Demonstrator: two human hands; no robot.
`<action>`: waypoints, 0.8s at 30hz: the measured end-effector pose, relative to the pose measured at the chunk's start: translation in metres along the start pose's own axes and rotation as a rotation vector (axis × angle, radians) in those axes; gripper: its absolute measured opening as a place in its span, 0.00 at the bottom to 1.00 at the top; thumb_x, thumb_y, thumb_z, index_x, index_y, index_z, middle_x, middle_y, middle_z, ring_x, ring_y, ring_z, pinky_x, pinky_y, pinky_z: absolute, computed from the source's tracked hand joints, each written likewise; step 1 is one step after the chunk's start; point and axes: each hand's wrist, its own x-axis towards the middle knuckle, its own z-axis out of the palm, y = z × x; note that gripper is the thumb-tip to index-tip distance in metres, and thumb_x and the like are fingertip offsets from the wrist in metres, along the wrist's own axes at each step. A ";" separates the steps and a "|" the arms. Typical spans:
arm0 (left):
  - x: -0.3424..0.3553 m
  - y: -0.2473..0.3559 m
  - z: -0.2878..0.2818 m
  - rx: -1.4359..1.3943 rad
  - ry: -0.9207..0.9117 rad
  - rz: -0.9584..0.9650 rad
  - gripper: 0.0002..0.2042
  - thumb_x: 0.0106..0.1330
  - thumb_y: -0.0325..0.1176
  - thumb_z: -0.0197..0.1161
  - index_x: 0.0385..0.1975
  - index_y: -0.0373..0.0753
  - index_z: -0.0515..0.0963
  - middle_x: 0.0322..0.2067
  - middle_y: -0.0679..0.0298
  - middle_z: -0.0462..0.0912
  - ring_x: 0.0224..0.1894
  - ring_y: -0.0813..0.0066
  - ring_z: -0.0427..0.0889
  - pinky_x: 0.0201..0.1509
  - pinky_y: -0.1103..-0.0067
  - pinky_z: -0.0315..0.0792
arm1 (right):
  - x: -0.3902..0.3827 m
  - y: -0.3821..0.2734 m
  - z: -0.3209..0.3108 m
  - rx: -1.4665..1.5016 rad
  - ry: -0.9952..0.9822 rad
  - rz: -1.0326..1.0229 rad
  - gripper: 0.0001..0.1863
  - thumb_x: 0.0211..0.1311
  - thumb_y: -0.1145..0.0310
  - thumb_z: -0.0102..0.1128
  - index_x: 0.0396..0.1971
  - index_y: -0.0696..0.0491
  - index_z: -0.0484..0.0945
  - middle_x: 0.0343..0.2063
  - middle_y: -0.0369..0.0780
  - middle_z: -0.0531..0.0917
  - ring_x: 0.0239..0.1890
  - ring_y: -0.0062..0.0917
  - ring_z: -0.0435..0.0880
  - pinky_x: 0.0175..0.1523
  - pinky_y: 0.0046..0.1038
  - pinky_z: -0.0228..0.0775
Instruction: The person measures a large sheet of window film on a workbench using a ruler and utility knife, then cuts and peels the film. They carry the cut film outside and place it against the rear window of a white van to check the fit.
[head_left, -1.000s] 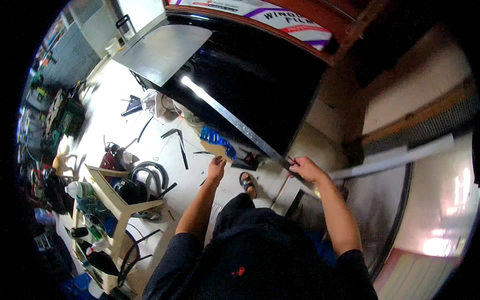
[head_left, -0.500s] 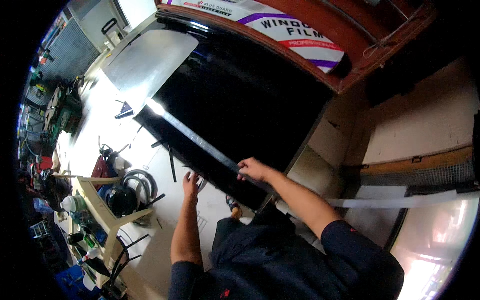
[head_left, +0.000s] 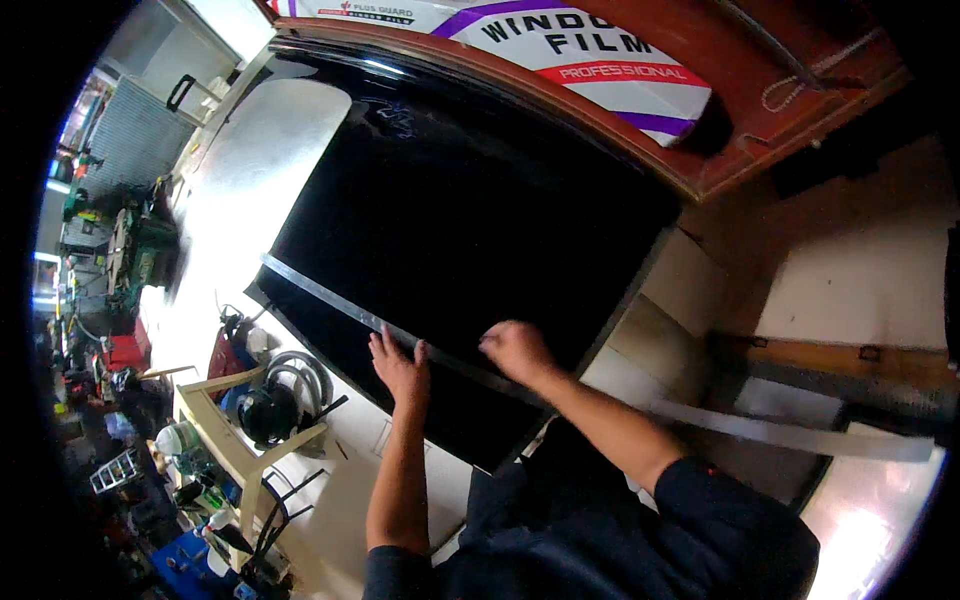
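A dark sheet of film (head_left: 440, 220) covers most of the work table before me. Across its near part lies a long, narrow metal straightedge (head_left: 318, 292), slanting from the left edge down toward the lower right. My left hand (head_left: 400, 372) rests with fingers apart at the near side of the straightedge, fingertips touching or close to it. Just beyond the strip, my right hand (head_left: 518, 352) is closed over the dark sheet, fingers pinched together. What it holds, if anything, is too small and blurred to make out.
A shiny silver panel (head_left: 285, 135) lies at the far left of the table. Behind stands a white and purple box (head_left: 600, 80) on a reddish wooden rack. On the left are a cream wooden frame (head_left: 225, 425) and a coiled hose (head_left: 305, 380). A pale strip (head_left: 800, 432) extends at right.
My left hand has come from beside the table onto the straightedge area. The straightedge has shifted left on the sheet. My right hand has let go of it and is now beyond it.
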 end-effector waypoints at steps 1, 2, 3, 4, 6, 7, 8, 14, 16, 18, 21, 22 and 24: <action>0.005 0.013 0.004 0.054 -0.008 0.022 0.40 0.64 0.44 0.69 0.74 0.40 0.58 0.74 0.42 0.54 0.77 0.43 0.51 0.77 0.52 0.48 | 0.010 0.015 -0.033 0.092 0.182 0.141 0.10 0.64 0.65 0.63 0.37 0.55 0.87 0.37 0.44 0.89 0.42 0.36 0.88 0.50 0.36 0.78; 0.010 0.031 0.003 0.094 -0.016 0.029 0.40 0.64 0.43 0.69 0.73 0.39 0.58 0.74 0.42 0.54 0.77 0.44 0.52 0.77 0.53 0.48 | 0.020 0.026 -0.074 0.052 0.391 0.321 0.09 0.65 0.67 0.61 0.36 0.53 0.87 0.36 0.43 0.89 0.41 0.33 0.88 0.50 0.34 0.79; 0.017 0.050 0.000 0.133 -0.021 0.036 0.39 0.64 0.43 0.68 0.73 0.38 0.59 0.74 0.42 0.54 0.77 0.44 0.52 0.77 0.54 0.48 | 0.025 0.053 -0.114 0.212 0.642 0.209 0.09 0.67 0.66 0.60 0.38 0.55 0.86 0.36 0.41 0.89 0.40 0.31 0.88 0.48 0.35 0.79; 0.026 0.054 0.006 0.093 0.017 0.146 0.37 0.65 0.41 0.68 0.72 0.37 0.60 0.73 0.43 0.55 0.76 0.45 0.54 0.78 0.56 0.50 | 0.028 0.067 -0.159 0.460 0.799 0.202 0.11 0.69 0.65 0.61 0.41 0.57 0.83 0.38 0.41 0.88 0.39 0.29 0.87 0.47 0.34 0.79; 0.050 0.106 0.008 -0.125 -0.047 0.158 0.35 0.67 0.38 0.67 0.72 0.37 0.60 0.73 0.44 0.57 0.74 0.46 0.59 0.75 0.58 0.58 | 0.034 0.130 -0.229 0.351 1.032 0.127 0.11 0.71 0.62 0.61 0.40 0.56 0.80 0.38 0.40 0.84 0.34 0.26 0.86 0.38 0.24 0.79; 0.063 0.133 0.007 -0.270 -0.088 0.145 0.35 0.68 0.38 0.66 0.72 0.37 0.59 0.73 0.44 0.57 0.73 0.47 0.62 0.73 0.59 0.62 | 0.041 0.164 -0.262 0.432 1.079 0.115 0.12 0.70 0.61 0.63 0.42 0.55 0.80 0.38 0.39 0.83 0.33 0.25 0.85 0.33 0.21 0.75; 0.078 0.158 0.015 -0.442 -0.184 0.098 0.34 0.70 0.39 0.65 0.73 0.37 0.58 0.72 0.45 0.59 0.72 0.49 0.65 0.72 0.61 0.65 | 0.057 0.196 -0.281 0.516 1.121 0.109 0.14 0.69 0.59 0.64 0.44 0.55 0.79 0.38 0.38 0.83 0.31 0.24 0.85 0.28 0.18 0.72; 0.163 0.276 0.078 -0.665 -0.379 -0.030 0.37 0.70 0.44 0.65 0.73 0.35 0.56 0.68 0.48 0.68 0.61 0.57 0.77 0.58 0.69 0.77 | 0.088 0.170 -0.303 0.799 0.909 0.405 0.17 0.62 0.60 0.72 0.41 0.52 0.76 0.31 0.33 0.79 0.24 0.16 0.76 0.20 0.21 0.56; 0.186 0.302 0.095 -0.768 -0.428 -0.131 0.38 0.69 0.45 0.66 0.73 0.35 0.55 0.67 0.48 0.69 0.57 0.58 0.79 0.55 0.68 0.78 | 0.106 0.227 -0.295 0.587 0.911 0.253 0.14 0.60 0.62 0.73 0.35 0.52 0.76 0.27 0.34 0.78 0.23 0.17 0.73 0.21 0.24 0.57; 0.199 0.325 0.103 -0.793 -0.431 -0.189 0.40 0.68 0.45 0.67 0.74 0.36 0.53 0.65 0.48 0.71 0.56 0.57 0.79 0.54 0.67 0.79 | 0.106 0.264 -0.281 0.201 0.929 0.062 0.14 0.58 0.64 0.74 0.28 0.53 0.75 0.23 0.36 0.78 0.22 0.19 0.71 0.23 0.28 0.59; 0.208 0.348 0.104 -0.866 -0.373 -0.320 0.44 0.66 0.48 0.68 0.75 0.38 0.51 0.62 0.48 0.72 0.56 0.55 0.79 0.51 0.67 0.80 | 0.063 0.234 -0.256 0.044 0.806 0.182 0.15 0.53 0.67 0.76 0.22 0.53 0.74 0.18 0.38 0.76 0.22 0.22 0.69 0.28 0.31 0.64; 0.209 0.360 0.102 -0.897 -0.348 -0.364 0.45 0.65 0.49 0.69 0.75 0.39 0.50 0.62 0.47 0.73 0.55 0.55 0.79 0.50 0.67 0.80 | 0.054 0.243 -0.249 -0.003 0.798 0.074 0.15 0.52 0.68 0.76 0.23 0.54 0.74 0.17 0.38 0.76 0.21 0.21 0.69 0.28 0.30 0.65; 0.209 0.380 0.093 -0.815 -0.232 -0.457 0.49 0.61 0.52 0.72 0.75 0.40 0.49 0.62 0.47 0.72 0.55 0.53 0.79 0.50 0.65 0.81 | 0.036 0.249 -0.233 0.015 0.760 0.002 0.14 0.50 0.69 0.76 0.25 0.54 0.75 0.17 0.37 0.76 0.20 0.22 0.71 0.29 0.30 0.67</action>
